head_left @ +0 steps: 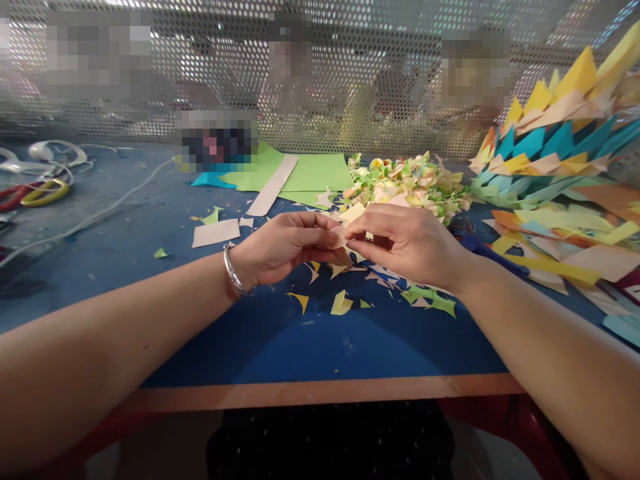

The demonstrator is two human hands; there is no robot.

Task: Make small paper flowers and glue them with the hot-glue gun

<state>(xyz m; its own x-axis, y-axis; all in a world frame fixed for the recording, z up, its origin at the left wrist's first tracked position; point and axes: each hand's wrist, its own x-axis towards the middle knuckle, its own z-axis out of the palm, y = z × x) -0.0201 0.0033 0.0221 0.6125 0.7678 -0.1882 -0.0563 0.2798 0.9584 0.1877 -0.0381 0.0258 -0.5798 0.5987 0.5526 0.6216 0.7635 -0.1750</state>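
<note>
Over the middle of the blue table, my left hand (295, 245) and my right hand (405, 240) meet at the fingertips. Between them is a small pale pink piece of paper (341, 233); both hands pinch it, and the fingers hide much of its shape. A silver bracelet circles my left wrist. Small paper scraps (342, 303) in yellow, green and pink lie under and in front of my hands. Just behind my right hand rises a heap of small cut or folded paper pieces (415, 183). A pale pink paper rectangle (217, 233) lies left of my left hand.
Green paper sheets (315, 172) and a pink strip (274, 185) lie at the back. On the right stands a layered folded-paper construction (555, 143) near loose paper strips (565, 260). White earphones (55, 152) and scissors (45, 192) are far left. A perforated metal screen (340, 100) borders the table.
</note>
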